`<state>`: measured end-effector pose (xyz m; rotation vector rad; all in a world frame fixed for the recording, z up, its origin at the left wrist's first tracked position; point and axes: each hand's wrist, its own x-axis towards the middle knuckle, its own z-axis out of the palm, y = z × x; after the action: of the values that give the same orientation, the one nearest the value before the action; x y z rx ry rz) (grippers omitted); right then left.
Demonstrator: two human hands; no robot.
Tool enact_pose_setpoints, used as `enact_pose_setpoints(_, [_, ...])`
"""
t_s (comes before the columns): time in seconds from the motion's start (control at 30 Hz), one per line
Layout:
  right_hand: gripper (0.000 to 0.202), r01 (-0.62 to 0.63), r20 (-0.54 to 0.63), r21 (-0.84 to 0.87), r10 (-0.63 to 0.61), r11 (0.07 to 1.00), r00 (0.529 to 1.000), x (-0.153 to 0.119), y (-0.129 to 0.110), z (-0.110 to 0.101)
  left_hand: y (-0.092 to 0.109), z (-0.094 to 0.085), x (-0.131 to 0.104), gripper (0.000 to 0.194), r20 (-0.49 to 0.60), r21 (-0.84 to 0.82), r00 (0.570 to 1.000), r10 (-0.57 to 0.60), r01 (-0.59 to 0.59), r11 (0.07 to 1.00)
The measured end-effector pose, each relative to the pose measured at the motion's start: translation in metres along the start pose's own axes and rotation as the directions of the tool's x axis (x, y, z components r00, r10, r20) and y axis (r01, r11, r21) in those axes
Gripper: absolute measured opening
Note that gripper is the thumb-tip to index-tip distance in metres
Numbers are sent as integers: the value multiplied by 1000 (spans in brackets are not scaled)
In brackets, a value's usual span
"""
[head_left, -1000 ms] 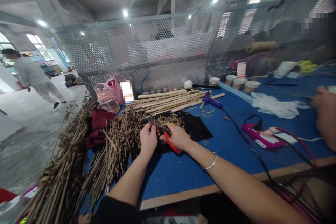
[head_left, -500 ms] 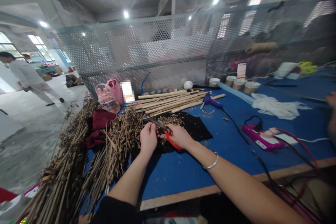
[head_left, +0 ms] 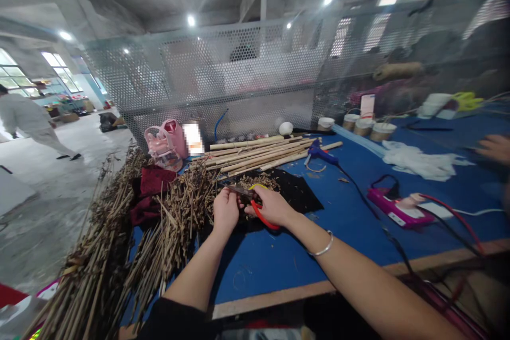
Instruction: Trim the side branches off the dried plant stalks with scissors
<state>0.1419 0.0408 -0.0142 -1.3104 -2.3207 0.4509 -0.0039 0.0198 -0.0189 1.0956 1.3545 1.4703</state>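
Note:
My right hand (head_left: 271, 206) is closed around scissors (head_left: 261, 215) with red and yellow handles, their metal blades pointing left. Just beside the blades, my left hand (head_left: 226, 208) is closed in a pinch; whatever is between its fingers is too small and hidden to make out. Both hands are over a black cloth (head_left: 305, 196) strewn with small dried plant bits (head_left: 265, 180). A bundle of dried plant stalks (head_left: 181, 207) lies immediately left of my left hand, its tops close to the fingers.
Wooden sticks (head_left: 255, 156) and a blue glue gun (head_left: 322, 154) lie beyond the cloth. At right are a purple power strip (head_left: 398, 207), cables and white gloves (head_left: 422, 159). More stalks (head_left: 91, 239) overhang the left side. Another person's hand (head_left: 494, 149) shows at the right edge.
The scissors' handles have spread slightly, showing more yellow, while my left hand stays almost still. The walking person moves further left, and the other person's hand at right comes further into view.

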Motion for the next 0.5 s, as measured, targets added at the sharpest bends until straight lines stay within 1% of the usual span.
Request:
enact_pose_setpoints(0.1, [33,-26,5,2,26,1000,1000,0,-1,1,-1,0,0,15,6,-3,1000,26,-26,1000])
enact_pose_setpoints(0.23, [33,-28,2,22,28,999,1000,0,-1,3,-2,-1,0,18,3,21,999,43,-43,999])
enact_pose_setpoints(0.5, [33,-64,23,85,62,994,998,1,4,9,-1,-3,-1,23,-26,188,991,130,-123,974])
